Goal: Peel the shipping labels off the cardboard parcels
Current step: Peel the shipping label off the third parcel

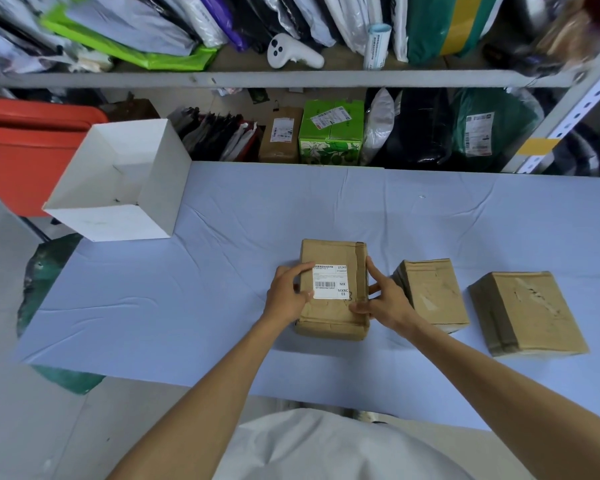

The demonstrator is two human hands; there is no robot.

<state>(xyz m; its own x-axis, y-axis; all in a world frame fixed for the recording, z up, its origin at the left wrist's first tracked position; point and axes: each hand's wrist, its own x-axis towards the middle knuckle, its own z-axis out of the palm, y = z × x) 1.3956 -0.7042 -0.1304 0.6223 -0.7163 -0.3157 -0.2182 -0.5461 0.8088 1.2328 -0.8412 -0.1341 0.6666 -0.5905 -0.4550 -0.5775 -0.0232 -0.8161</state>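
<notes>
At frame centre, the left hand and right hand grasp opposite sides of a labelled box resting on the bench.

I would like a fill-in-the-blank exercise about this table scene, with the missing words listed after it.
1. On the blue table lie ____ cardboard parcels.
2. The shipping label is on the parcel between the left hand and the right hand, which is the ____ of the row.
3. The open box at the table's far left corner is ____ in colour.

Missing words: three; leftmost; white
</notes>
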